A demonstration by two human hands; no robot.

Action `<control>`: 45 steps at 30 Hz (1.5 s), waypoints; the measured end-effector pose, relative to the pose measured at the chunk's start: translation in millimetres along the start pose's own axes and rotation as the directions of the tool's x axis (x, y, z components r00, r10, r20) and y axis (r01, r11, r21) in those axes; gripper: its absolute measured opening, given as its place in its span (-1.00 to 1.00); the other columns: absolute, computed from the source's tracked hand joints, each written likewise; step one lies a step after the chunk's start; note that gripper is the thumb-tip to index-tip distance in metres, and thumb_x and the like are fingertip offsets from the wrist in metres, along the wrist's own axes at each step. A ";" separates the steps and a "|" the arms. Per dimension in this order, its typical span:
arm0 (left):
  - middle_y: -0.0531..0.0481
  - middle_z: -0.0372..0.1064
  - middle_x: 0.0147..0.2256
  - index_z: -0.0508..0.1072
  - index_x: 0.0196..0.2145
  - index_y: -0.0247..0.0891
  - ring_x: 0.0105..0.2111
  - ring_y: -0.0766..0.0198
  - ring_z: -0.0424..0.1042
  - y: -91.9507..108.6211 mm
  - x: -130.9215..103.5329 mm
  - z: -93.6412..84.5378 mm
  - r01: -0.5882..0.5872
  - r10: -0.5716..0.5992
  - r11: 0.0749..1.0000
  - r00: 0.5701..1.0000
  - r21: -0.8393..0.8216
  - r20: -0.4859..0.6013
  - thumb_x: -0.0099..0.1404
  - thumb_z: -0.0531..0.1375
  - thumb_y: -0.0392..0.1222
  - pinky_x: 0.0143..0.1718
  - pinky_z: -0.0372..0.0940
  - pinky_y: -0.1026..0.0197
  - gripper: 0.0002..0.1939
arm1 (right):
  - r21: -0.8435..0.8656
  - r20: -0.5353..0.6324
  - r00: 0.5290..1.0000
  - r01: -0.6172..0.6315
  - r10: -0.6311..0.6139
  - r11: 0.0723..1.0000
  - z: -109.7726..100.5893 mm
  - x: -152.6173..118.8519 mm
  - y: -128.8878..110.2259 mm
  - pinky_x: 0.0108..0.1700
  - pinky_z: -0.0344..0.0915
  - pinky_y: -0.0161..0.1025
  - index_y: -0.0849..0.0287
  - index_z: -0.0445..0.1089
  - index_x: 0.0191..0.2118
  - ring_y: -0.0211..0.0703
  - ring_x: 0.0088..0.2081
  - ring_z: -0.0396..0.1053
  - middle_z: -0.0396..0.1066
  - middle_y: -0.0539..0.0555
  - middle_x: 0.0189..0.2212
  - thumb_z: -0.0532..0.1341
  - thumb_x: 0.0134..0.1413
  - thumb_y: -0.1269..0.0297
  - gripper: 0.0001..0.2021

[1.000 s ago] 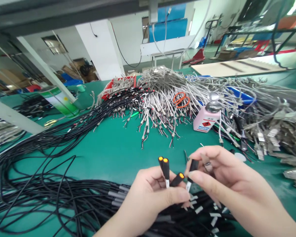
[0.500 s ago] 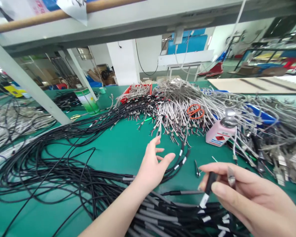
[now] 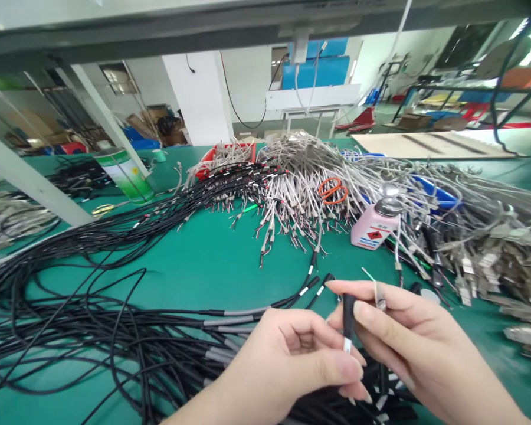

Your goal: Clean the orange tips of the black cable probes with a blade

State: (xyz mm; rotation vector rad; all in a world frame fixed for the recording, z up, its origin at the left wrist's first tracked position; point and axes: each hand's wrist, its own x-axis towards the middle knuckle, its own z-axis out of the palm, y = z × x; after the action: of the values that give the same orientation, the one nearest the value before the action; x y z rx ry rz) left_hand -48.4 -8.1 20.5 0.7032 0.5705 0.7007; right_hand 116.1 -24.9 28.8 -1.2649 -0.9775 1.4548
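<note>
Between the thumb and fingers of my right hand is the black end of a cable, held upright, with a white band below it. My left hand pinches the same cable just under that band; its fingertips partly hide the cable. A small silver metal piece sits at my right index finger. Beneath both hands lies a thick bundle of black cables with grey sleeves. Other cable ends with white bands rest just beyond my fingers.
A pink bottle with a metal top stands behind my right hand. Orange-handled scissors lie on a heap of grey-white wires. A red bin, a blue bin and a green-and-white can stand farther back. A shelf beam crosses overhead.
My left hand has come back from the wires toward my right hand and now grips the cable below the white band. The view has shifted to the right.
</note>
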 end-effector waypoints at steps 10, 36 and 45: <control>0.01 0.53 -0.52 0.55 -0.48 -0.34 -0.50 0.40 0.50 -0.9 0.2 -1.3 0.041 -0.040 0.999 0.999 -0.023 0.022 0.05 0.41 -0.25 -0.34 0.37 0.35 -0.87 | 0.031 0.059 0.998 -0.036 0.034 0.999 0.7 1.3 -1.5 -0.58 0.00 -0.34 0.12 0.53 -0.15 -0.46 -0.67 -0.12 0.42 0.00 -0.56 0.31 0.05 0.00 -0.66; 0.07 0.51 -0.46 0.40 -0.54 -0.33 -0.48 0.42 0.49 -0.7 -2.4 0.7 0.050 -0.050 0.998 0.999 0.028 -0.009 0.05 0.40 -0.30 -0.35 0.36 0.35 -0.78 | 0.032 0.065 0.997 -0.047 0.045 0.998 -2.2 1.2 0.8 -0.56 -0.09 -0.33 0.07 0.55 -0.19 -0.48 -0.67 -0.09 0.47 0.02 -0.50 0.32 0.02 -0.05 -0.66; 0.04 0.52 -0.44 0.46 -0.51 -0.36 -0.45 0.41 0.50 -1.7 -2.1 -1.0 0.041 -0.042 0.999 0.999 0.032 0.022 0.08 0.38 -0.31 -0.33 0.36 0.36 -0.84 | 0.035 0.022 0.999 -0.035 0.034 0.999 -4.2 -0.2 3.9 -0.57 -0.10 -0.37 0.09 0.54 -0.22 -0.46 -0.67 -0.04 0.48 0.04 -0.53 0.36 -0.06 -0.08 -0.62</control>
State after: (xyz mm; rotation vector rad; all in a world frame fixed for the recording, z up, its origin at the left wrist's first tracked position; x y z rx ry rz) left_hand -49.7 -10.3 19.1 0.7262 0.5746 0.6452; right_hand 119.7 -26.1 24.5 -1.2489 -0.9444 1.5087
